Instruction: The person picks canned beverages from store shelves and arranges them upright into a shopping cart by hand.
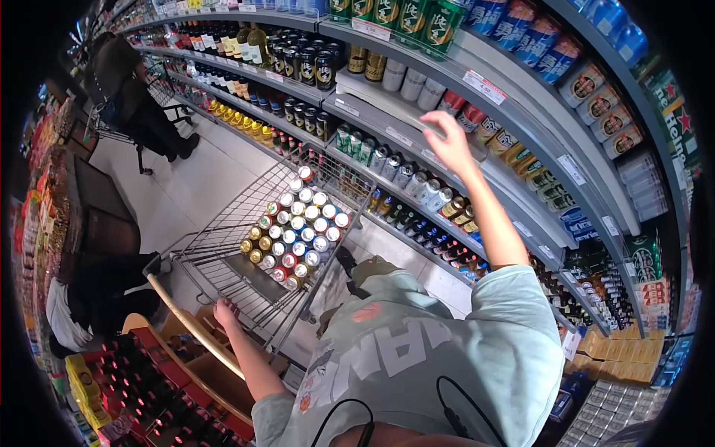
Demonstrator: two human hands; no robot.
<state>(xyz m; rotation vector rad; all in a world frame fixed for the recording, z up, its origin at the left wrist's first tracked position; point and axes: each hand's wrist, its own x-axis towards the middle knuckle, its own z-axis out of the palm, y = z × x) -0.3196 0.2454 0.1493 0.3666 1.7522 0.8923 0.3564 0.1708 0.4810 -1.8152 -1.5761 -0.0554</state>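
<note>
My right hand (pixel 449 143) is raised in front of the drinks shelf, thumb and fingers apart, with nothing in it. Closest to its fingertips are red cans (pixel 471 118) and white cans (pixel 414 86) on the middle shelf. Low on the left, my left hand (pixel 224 311) is beside the shopping cart (pixel 223 279), between its handle (pixel 195 322) and the basket. Its fingers are too small and turned away to make out. Inside the cart stand many upright drink cans (pixel 299 223), mostly with silver tops and a few gold ones.
Curved shelves (pixel 417 138) of cans and bottles run along the right and far side. Another person (pixel 126 89) stands with a cart up the aisle at the left. Red-capped bottles (pixel 149 387) fill a display at the lower left. Stacked packs (pixel 611 410) are at the lower right.
</note>
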